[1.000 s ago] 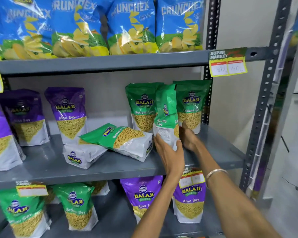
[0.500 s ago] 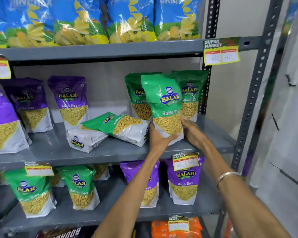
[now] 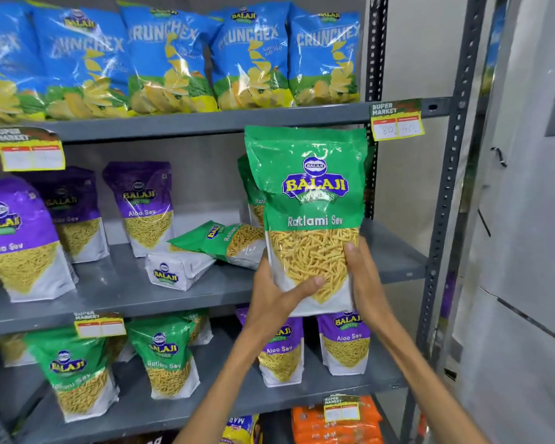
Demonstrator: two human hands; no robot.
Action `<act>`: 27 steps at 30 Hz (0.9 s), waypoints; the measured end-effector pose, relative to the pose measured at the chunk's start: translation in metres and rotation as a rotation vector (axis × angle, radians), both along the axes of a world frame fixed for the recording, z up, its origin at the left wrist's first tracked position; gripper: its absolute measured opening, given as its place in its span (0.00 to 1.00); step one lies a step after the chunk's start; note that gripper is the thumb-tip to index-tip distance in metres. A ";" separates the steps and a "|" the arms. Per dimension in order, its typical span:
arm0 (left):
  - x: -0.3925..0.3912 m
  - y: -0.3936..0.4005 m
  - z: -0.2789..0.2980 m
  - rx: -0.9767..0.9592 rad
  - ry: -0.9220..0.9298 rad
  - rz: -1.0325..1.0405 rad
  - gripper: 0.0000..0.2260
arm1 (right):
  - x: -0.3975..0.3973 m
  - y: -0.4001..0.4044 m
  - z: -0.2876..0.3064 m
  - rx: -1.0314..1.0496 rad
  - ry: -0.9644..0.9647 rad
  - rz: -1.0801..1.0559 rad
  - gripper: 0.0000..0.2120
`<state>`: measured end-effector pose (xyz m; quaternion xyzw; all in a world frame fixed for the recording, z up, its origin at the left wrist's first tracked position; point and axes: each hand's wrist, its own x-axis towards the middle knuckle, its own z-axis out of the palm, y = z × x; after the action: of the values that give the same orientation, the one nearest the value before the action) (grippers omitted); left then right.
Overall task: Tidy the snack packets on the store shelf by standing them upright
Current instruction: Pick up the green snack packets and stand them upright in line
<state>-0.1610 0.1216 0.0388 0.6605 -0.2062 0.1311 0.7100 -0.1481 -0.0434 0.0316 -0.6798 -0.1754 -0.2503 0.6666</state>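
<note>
A green Ratlami Sev packet (image 3: 308,200) is held upright in front of the middle shelf (image 3: 116,290), its front facing me. My left hand (image 3: 279,293) grips its lower left corner and my right hand (image 3: 362,277) its lower right edge. Behind it another green packet (image 3: 252,193) stands, mostly hidden. To the left, a green Ratlami Sev packet (image 3: 225,241) lies flat across a toppled packet (image 3: 177,272) that shows its white base.
Purple Aloo Sev packets (image 3: 141,203) stand upright on the middle shelf's left side. Blue Crunchex bags (image 3: 250,56) line the top shelf. Green and purple packets stand on the lower shelf (image 3: 334,389). A grey upright post (image 3: 452,174) bounds the right.
The green packet has turned to face me and risen off the shelf, now held closer to the camera in both hands. The view has tilted up slightly.
</note>
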 end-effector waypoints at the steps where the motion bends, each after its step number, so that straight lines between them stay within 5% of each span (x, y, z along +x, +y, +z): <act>1: -0.013 0.006 0.005 0.002 -0.018 0.000 0.35 | -0.012 0.005 0.006 0.014 -0.042 0.003 0.23; 7: -0.051 0.026 0.025 0.007 -0.091 0.017 0.38 | -0.060 0.024 0.038 0.092 -0.187 0.084 0.23; 14: -0.047 0.019 0.023 0.021 -0.108 0.030 0.36 | -0.060 0.013 0.035 0.021 -0.118 0.121 0.29; 16: -0.033 0.014 0.012 0.053 -0.103 0.032 0.35 | -0.052 0.000 0.026 -0.091 -0.066 0.138 0.37; 19: 0.001 -0.001 -0.013 0.129 -0.072 -0.003 0.37 | -0.026 -0.026 0.005 -0.168 0.024 0.124 0.32; 27: 0.122 -0.075 -0.047 0.301 0.030 -0.032 0.34 | 0.087 -0.089 -0.024 -0.050 0.136 -0.008 0.34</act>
<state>-0.0394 0.0470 -0.0078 0.7579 -0.2234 0.0774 0.6081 -0.0613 -0.1327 0.0076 -0.7125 -0.1332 -0.2020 0.6587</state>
